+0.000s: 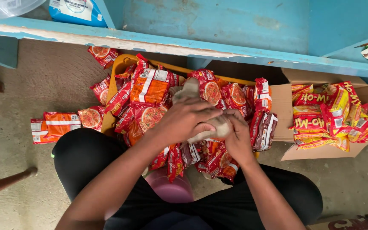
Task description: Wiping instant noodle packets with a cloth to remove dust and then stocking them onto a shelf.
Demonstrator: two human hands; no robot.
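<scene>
Seen from above, seated over a heap of red-and-orange noodle packets (150, 100) piled on a yellow tray (120, 64) on the concrete floor (35, 81). Left hand (184, 121) and right hand (237, 136) closed together around a pale, blurred bundle (192, 89), held just above the heap; fingers (205, 111) curled tight on it, contents too smeared to identify. Best handled, judging by the blur, with a firm two-handed grip kept low over the pile. To the right, an open cardboard box (284, 106) filled with yellow-and-red packets (320, 113). Behind, a worn blue wooden shelf (218, 49); a purple stool (171, 189) below; stray packets (54, 123) at left.
</scene>
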